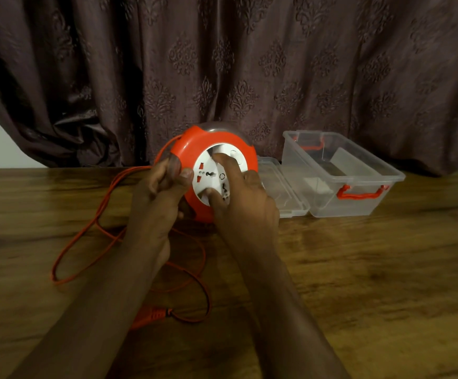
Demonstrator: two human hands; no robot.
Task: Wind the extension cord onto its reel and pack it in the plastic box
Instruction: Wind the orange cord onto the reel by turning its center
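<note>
The orange cord reel [195,144] stands tilted on the wooden table [372,269], its white socket face [208,170] turned towards me. My left hand [159,195] grips the reel's left rim, thumb on the face's edge. My right hand [244,195] presses its fingers onto the white face. Loose orange cord [86,236] loops over the table to the left and in front, ending in an orange plug [154,314] near my left forearm. The clear plastic box [340,176] with orange handles stands open to the right, its lid [282,187] lying beside the reel.
A dark patterned curtain [222,72] hangs right behind the table's far edge. The cord loops lie under and around my left forearm.
</note>
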